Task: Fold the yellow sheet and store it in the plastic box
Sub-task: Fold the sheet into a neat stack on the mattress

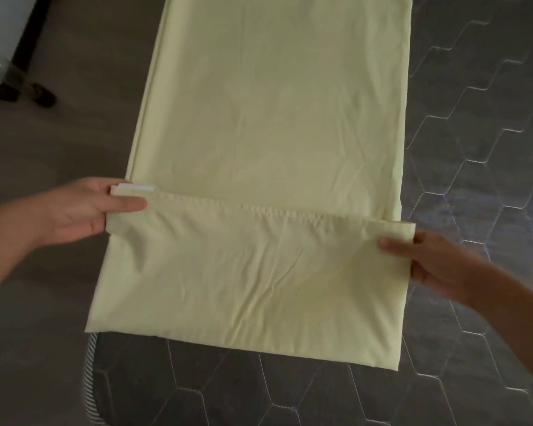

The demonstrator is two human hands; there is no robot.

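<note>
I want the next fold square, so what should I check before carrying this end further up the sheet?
1. Grip of left hand on the hem corner: ok, pinched.
2. Grip of right hand on the other corner: ok, pinched.
3. The hem parallel to the near fold of the yellow sheet: ok.
4. Sides of the flap matching the layer below: not ok, the right corner juts past its edge.
5. The flap smooth: not ok, wrinkled.
6. The plastic box within reach: cannot tell, none plainly visible.
</note>
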